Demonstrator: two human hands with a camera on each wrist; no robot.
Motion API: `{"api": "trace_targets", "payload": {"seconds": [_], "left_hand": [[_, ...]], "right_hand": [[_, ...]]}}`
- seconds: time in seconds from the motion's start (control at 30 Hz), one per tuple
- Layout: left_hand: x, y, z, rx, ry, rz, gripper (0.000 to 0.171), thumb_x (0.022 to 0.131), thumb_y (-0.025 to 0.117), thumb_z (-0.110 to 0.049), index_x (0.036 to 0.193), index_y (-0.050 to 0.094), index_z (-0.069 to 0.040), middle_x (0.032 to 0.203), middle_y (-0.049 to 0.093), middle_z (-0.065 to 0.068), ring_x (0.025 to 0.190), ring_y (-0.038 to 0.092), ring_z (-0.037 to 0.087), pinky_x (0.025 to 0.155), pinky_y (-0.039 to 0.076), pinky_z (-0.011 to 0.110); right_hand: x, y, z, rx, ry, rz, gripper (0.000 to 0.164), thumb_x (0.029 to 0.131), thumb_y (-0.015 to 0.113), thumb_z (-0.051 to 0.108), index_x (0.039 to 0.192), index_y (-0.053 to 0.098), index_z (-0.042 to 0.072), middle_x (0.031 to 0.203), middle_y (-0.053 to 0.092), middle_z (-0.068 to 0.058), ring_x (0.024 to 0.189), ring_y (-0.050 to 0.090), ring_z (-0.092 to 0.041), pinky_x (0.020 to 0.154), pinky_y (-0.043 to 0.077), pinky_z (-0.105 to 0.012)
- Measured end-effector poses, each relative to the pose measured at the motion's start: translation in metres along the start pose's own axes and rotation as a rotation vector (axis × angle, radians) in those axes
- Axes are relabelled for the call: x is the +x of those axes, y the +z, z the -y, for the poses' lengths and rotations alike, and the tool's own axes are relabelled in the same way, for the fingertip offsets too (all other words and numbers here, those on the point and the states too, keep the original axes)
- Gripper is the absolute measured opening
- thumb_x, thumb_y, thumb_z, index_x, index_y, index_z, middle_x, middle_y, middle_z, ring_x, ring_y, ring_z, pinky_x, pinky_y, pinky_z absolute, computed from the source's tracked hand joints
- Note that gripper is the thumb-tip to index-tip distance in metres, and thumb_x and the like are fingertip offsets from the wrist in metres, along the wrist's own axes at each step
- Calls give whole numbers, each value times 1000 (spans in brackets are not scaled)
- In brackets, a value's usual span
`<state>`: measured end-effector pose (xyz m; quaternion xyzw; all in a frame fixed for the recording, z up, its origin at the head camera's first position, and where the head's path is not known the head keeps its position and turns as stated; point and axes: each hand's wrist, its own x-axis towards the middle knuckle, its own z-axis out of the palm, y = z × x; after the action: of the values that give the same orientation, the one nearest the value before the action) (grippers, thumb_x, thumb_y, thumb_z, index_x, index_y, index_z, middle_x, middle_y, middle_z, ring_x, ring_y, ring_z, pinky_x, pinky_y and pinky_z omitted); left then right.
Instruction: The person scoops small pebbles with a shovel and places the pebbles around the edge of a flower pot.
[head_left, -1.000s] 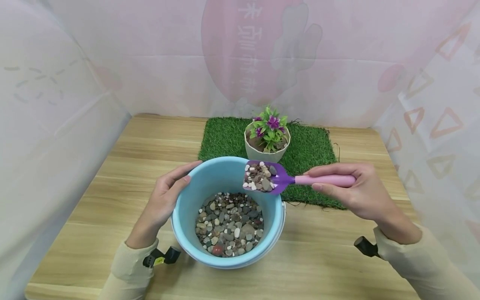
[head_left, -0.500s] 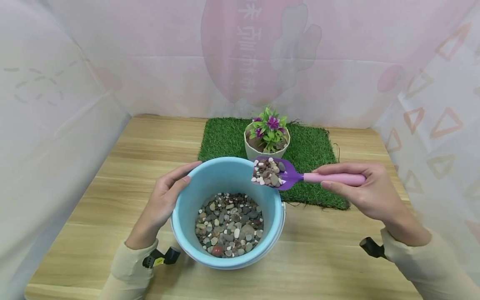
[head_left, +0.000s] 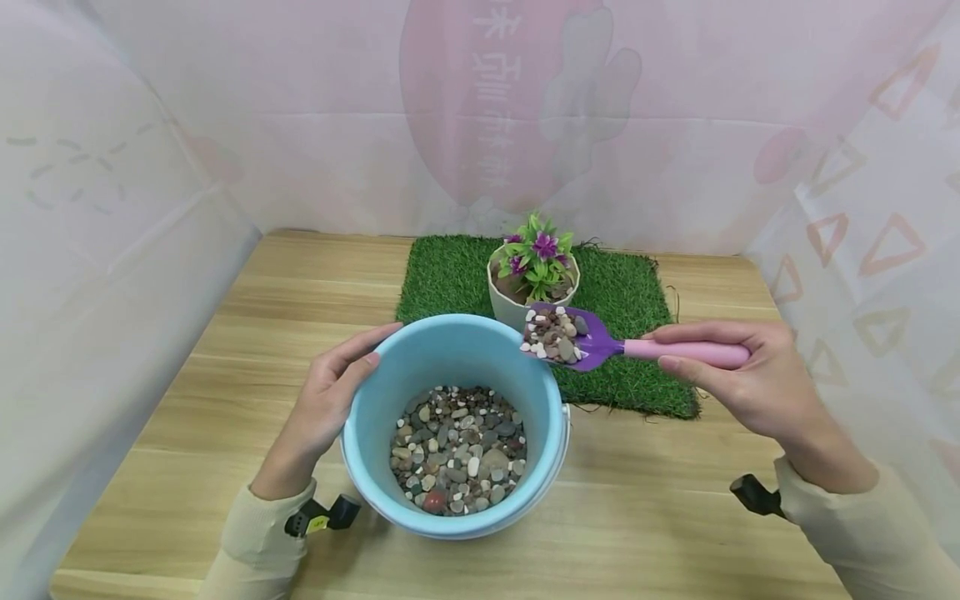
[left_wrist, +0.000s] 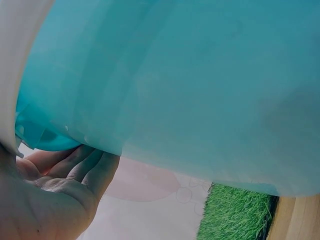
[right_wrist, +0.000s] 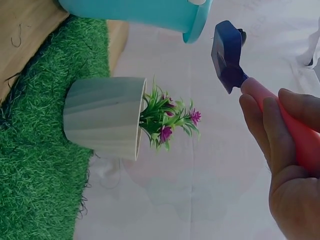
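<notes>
We find the shovel (head_left: pixel 633 348) above the right far edge of the bucket (head_left: pixel 450 354), its long axis running side to side, its blade pointing to the person's left and its pink handle to the right. The right hand (head_left: pixel 757 379) grips that handle. The left hand (head_left: pixel 326 400) lies against the bucket's rim, fingers extended, thumb spread from them.

We count two hands, one shovel, one bucket, one flowerpot (head_left: pixel 512 312) and one grass mat (head_left: pixel 442 267) beneath it. The load of pebbles (head_left: pixel 555 335) on the blade is too crowded to count; among the stones in the bucket, we note one large red stone (head_left: pixel 434 501).

The blade overlaps the pot's lower front in the head view. The left wrist view hides the left fingertips; the right cuts off the bucket at its top edge.
</notes>
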<state>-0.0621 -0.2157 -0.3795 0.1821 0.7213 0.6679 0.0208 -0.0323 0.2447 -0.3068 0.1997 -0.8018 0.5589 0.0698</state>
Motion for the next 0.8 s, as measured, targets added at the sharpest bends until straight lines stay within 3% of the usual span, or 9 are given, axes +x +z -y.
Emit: {"api": "trace_targets", "payload": {"seconds": [0.13, 0.37, 0.6, 0.73, 0.8], "left_hand": [[0, 0, 0, -1, 0, 1, 40, 113, 45, -10, 148, 54, 7, 137, 70, -7, 109, 78, 18, 83, 70, 43], [0, 0, 0, -1, -5, 0, 40, 113, 45, -10, 148, 54, 7, 137, 70, -7, 108, 78, 17, 82, 70, 43], [0, 0, 0, -1, -5, 0, 40, 113, 45, -10, 148, 54, 7, 137, 70, -7, 108, 78, 18, 82, 70, 45], [0, 0, -1, 1, -8, -2, 40, 113, 45, -11, 148, 54, 7, 137, 70, -7, 109, 78, 18, 82, 70, 45], [0, 0, -1, 2, -9, -3, 40, 113, 45, -11, 148, 54, 7, 137, 69, -7, 109, 78, 17, 82, 70, 45]], "right_hand": [[-1, -3, -1, 5, 15, -18, 30, 85, 78, -17, 114, 76, -9, 105, 83, 0, 94, 80, -9, 30, 24, -32], [-4, -9, -4, -63, 77, -63, 31, 85, 81, -11, 116, 77, -7, 103, 83, -1, 96, 80, -9, 37, 39, -26], [-5, -14, -7, -173, 129, -103, 29, 87, 83, -4, 116, 79, -3, 101, 83, 9, 91, 79, -2, 34, 33, -31], [-5, -17, -9, -190, 167, -120, 29, 88, 84, -1, 116, 79, -3, 100, 83, 13, 96, 78, -1, 35, 33, -33], [-5, -18, -11, -191, 181, -128, 28, 88, 84, 1, 116, 79, -2, 99, 82, 14, 90, 78, 3, 33, 28, -35]]}}
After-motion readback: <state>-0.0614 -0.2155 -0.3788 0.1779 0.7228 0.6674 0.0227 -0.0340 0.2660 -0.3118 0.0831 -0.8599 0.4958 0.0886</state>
